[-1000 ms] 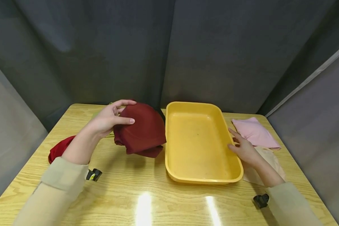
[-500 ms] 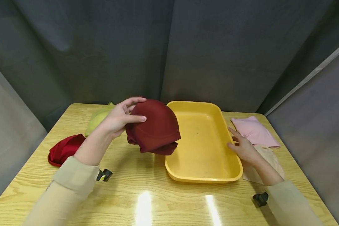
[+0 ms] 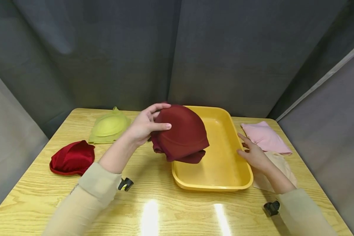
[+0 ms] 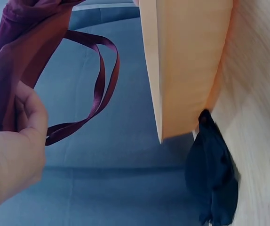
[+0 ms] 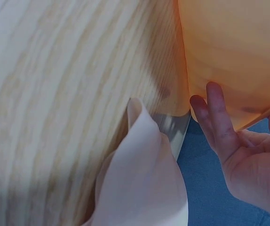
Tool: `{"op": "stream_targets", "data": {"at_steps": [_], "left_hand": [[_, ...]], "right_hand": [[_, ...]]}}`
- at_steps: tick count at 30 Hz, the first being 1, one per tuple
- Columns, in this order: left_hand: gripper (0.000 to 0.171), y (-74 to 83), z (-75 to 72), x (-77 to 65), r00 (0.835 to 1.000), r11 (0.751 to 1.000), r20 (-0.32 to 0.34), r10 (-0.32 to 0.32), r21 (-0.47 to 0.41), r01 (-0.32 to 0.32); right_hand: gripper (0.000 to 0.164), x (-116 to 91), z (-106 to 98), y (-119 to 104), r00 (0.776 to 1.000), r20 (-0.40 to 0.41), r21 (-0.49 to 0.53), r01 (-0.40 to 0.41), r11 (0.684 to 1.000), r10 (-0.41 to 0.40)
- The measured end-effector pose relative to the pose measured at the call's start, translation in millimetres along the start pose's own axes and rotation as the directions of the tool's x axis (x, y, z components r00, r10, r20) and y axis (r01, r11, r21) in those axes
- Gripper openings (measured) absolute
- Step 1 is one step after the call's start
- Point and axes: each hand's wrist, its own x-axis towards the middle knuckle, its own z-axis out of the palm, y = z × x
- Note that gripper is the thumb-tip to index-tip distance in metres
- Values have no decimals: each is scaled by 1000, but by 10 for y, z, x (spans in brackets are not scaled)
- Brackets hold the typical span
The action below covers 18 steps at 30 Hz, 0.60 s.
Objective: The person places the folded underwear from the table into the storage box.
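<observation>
My left hand (image 3: 144, 127) grips a folded dark red bra (image 3: 184, 131) by its left side, thumb in front. The bra hangs over the left part of a yellow tray (image 3: 224, 170), hiding some of its rim. Two loose straps (image 4: 107, 80) of it dangle in the left wrist view. My right hand (image 3: 255, 157) is at the tray's right side. In the right wrist view, its fairly straight fingers (image 5: 219, 117) lie along the tray's outer wall. Nothing lies in the part of the tray that shows.
On the table's left lie a bright red bra (image 3: 72, 158) and a yellow-green bra (image 3: 109, 127). A pink bra (image 3: 265, 137) and a beige one (image 3: 283, 168) lie right of the tray. In the left wrist view, a dark garment (image 4: 212, 174) lies beside the tray. Grey curtains (image 3: 121, 55) enclose the table.
My left hand has carried the dark red bra rightward, from beside the tray to over its left part. The yellow-green and bright red bras are now uncovered. My right hand has stayed put.
</observation>
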Motion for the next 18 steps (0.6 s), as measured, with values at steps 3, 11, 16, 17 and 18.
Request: {"op": "stream_targets", "data": {"at_steps": [3, 11, 16, 17, 18], "left_hand": [[57, -54, 66, 48, 1000, 1000, 12, -5, -5, 5], [56, -258, 245, 183, 999, 999, 15, -44, 18, 44], [56, -428, 324, 256, 997, 997, 4, -75, 30, 75], [56, -466, 337, 269, 997, 996, -1, -80, 34, 80], [56, -504, 349, 283, 996, 996, -4, -86, 36, 86]], "right_hand": [[68, 2, -2, 8, 1000, -7, -4, 10, 1000, -10], [68, -14, -2, -8, 1000, -5, 4, 1, 1000, -1], [68, -2, 6, -12, 1000, -16, -8, 12, 1000, -12], [68, 1, 9, -10, 1000, -16, -9, 13, 1000, -13], [69, 4, 10, -8, 1000, -17, -12, 14, 1000, -14]]}}
